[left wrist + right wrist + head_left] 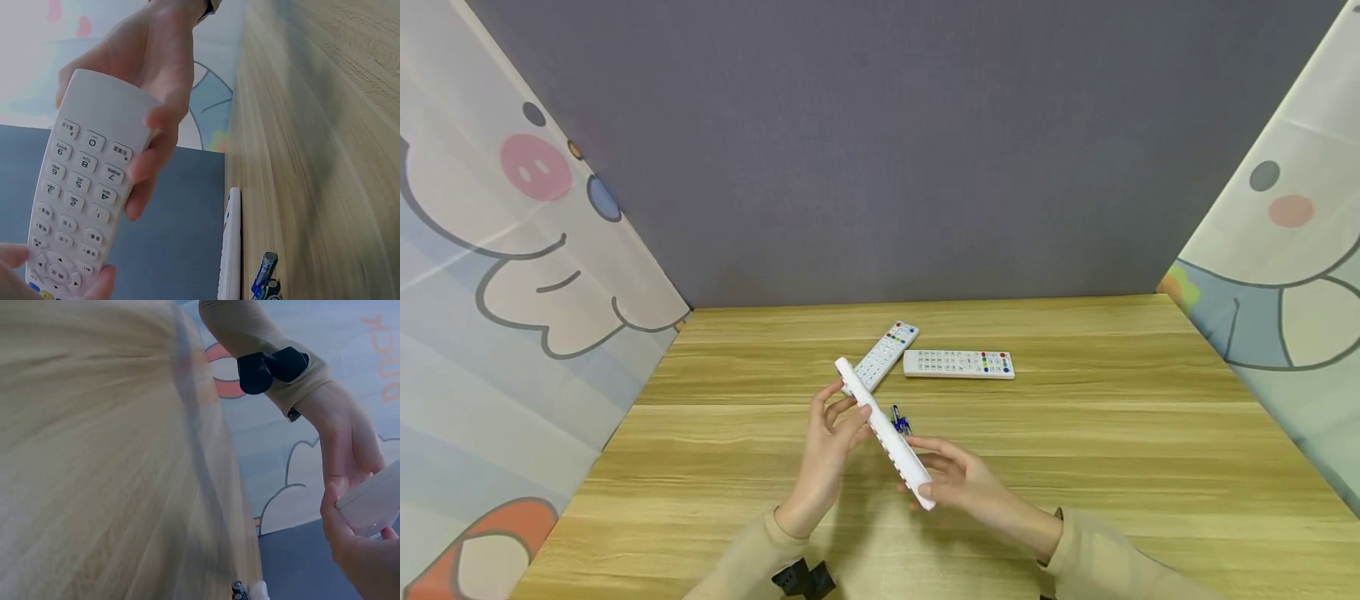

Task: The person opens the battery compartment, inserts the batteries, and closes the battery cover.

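A white remote control point(891, 442) is held above the table, turned on its edge and slanting down to the right in the head view. My left hand point(826, 458) pinches it near its far end, thumb on one side and fingers on the other. At the near end, my right hand point(966, 485) grips it between thumb and fingers. The left wrist view shows its keypad point(81, 169), with number keys toward the right hand. Beneath it on the table lie several small blue-and-black batteries point(900, 421), partly hidden by the remote in the head view.
Two more white remotes lie on the wooden table point(1112, 417): one slanted remote point(886, 354) behind the left hand, one sideways remote point(958, 364) to its right. A grey panel point(880, 150) stands at the back, with cartoon-printed sheets point(467, 333) along both sides.
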### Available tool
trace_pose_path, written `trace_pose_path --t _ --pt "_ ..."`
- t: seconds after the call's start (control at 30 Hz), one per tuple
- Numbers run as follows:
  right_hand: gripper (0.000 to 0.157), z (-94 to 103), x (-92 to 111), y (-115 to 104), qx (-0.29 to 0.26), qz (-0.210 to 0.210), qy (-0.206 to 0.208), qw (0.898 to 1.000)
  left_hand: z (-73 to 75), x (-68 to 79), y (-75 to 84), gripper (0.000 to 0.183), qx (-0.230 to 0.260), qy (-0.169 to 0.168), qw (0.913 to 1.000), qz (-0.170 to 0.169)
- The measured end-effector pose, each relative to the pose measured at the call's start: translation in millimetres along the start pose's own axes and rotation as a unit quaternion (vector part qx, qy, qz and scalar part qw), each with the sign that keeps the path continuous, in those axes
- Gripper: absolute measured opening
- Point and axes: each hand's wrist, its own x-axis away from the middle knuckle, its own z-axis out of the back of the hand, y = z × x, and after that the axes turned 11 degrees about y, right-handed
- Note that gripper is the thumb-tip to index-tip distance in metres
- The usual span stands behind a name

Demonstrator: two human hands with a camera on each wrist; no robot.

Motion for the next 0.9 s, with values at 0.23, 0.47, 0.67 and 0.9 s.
trace_pose_path --t 0.23,0.47,0.67,0.9 --pt "0.061 -2.2 0.0 -0.8 0.036 -0.038 0.035 0.998 0.4 -2.4 0.4 0.056 0.001 0.032 0.9995 0.007" --pt "0.052 1.7 -1.2 2.1 0.071 -0.021 0.019 0.997 1.8 -4.3 1.1 0.055 -0.02 0.058 0.998 0.019" --pt "0.042 9.4 0.5 2.7 0.089 0.009 0.011 0.996 5.7 -6.6 2.7 0.058 -0.04 0.062 0.9972 0.015" --pt "0.037 19.8 4.0 -3.1 0.157 0.023 0.039 0.987 16.1 -13.3 6.6 0.056 -0.081 0.063 0.9947 -0.008"
